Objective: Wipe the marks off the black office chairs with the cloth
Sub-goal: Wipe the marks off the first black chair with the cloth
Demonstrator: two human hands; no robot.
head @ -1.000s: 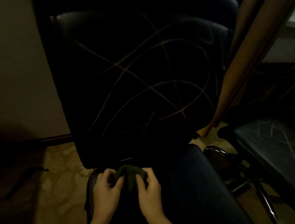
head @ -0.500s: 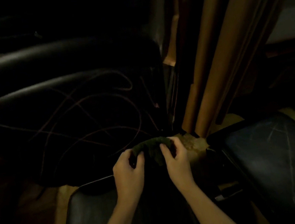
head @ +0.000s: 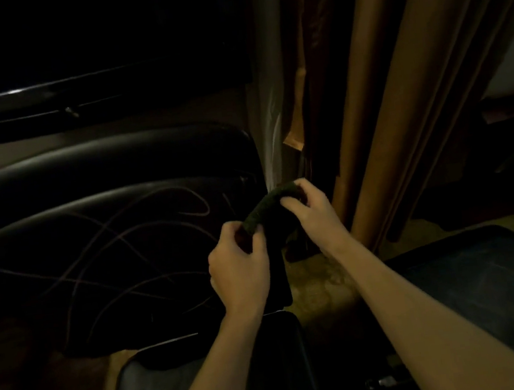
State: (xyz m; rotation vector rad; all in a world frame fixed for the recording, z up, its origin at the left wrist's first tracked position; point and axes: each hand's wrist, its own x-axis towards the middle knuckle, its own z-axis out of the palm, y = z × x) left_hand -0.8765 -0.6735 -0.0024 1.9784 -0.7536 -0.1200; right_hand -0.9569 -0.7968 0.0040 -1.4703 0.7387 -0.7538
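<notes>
The room is dim. A dark green cloth (head: 264, 208) is stretched between both hands in the middle of the view, part of it hanging down. My left hand (head: 238, 268) pinches its lower left end. My right hand (head: 311, 211) grips its upper right end. Behind the hands on the left stands the black chair backrest (head: 110, 251), covered in thin pale scribbled lines. That chair's seat (head: 214, 381) lies under my forearms. A second black chair seat (head: 494, 289) with faint chalky marks sits at the lower right.
Brown curtains (head: 399, 96) hang at the upper right, reaching the patterned beige floor (head: 322, 287). A dark ledge or furniture edge (head: 74, 90) runs across the upper left behind the chair. Chair base metal parts (head: 382, 383) show at the bottom.
The view swung right and up, so the marked backrest slid to the left. Both hands rose and drew apart, pulling the bunched cloth out into a longer strip.
</notes>
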